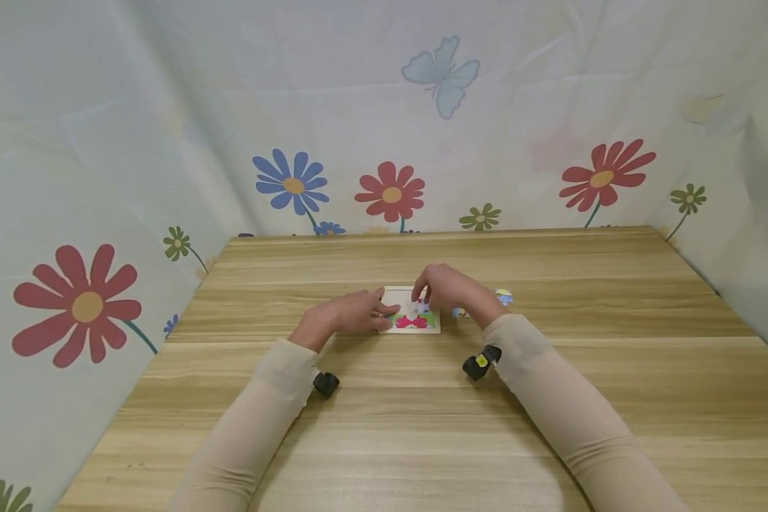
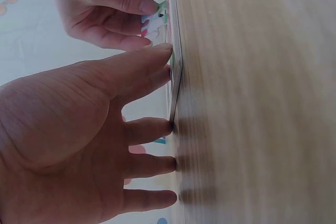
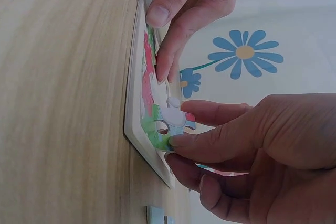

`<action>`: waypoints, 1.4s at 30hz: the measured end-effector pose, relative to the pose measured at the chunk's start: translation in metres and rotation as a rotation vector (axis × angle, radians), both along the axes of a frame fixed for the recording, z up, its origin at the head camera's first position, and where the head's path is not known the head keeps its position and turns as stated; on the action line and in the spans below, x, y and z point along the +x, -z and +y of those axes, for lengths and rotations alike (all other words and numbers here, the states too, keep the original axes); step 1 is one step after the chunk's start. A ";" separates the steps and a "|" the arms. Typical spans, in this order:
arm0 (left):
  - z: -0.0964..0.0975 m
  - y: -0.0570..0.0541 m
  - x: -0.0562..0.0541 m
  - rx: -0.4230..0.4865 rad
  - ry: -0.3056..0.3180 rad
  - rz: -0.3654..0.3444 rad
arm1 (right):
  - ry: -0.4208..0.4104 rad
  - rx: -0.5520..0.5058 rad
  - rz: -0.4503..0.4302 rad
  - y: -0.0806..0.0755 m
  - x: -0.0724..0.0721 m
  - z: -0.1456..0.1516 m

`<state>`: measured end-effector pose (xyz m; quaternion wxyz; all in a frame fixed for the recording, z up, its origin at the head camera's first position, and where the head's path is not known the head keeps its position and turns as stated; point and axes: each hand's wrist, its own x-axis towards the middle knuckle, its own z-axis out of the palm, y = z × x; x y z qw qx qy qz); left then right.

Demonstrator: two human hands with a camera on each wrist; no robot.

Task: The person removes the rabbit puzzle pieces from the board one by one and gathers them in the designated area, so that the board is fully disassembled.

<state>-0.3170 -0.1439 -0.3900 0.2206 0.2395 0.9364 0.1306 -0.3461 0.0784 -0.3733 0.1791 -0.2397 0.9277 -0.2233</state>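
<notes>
Pale wood-grain tabletop (image 1: 384,441) bore white-rimmed rectangular puzzle board (image 1: 412,331); white flower-printed backdrop (image 1: 333,99) hung behind. Right hand (image 1: 451,286) pinched multicoloured jigsaw piece (image 3: 175,118) at board; left hand (image 1: 352,313) touched board's left side, fingers extended.

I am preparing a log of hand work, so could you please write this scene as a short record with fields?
Left hand: fingers nearly straight, thumb touching the pale jigsaw tray
Right hand: pinches a jigsaw piece over the tray; whether the piece touches it is unclear
Tray: flat, partly filled; red-and-green section on the side nearest the person
Loose pieces: on the table, right of the tray
Table: wood-grain top
Backdrop: pale cloth, printed flowers and butterfly
</notes>
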 end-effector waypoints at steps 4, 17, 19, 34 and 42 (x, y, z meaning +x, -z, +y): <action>0.000 0.001 0.000 -0.005 -0.001 0.003 | 0.001 0.011 0.004 -0.001 0.001 0.001; 0.003 0.002 -0.001 0.025 0.032 -0.002 | -0.043 0.003 0.023 -0.002 0.000 0.008; 0.003 0.002 -0.001 0.028 0.036 -0.002 | -0.050 -0.010 0.034 -0.004 -0.001 0.012; 0.000 0.003 -0.001 0.018 0.010 -0.007 | -0.041 -0.111 0.052 -0.013 -0.004 0.056; -0.001 0.004 -0.002 0.018 0.003 -0.006 | -0.029 -0.129 0.085 -0.018 -0.003 0.092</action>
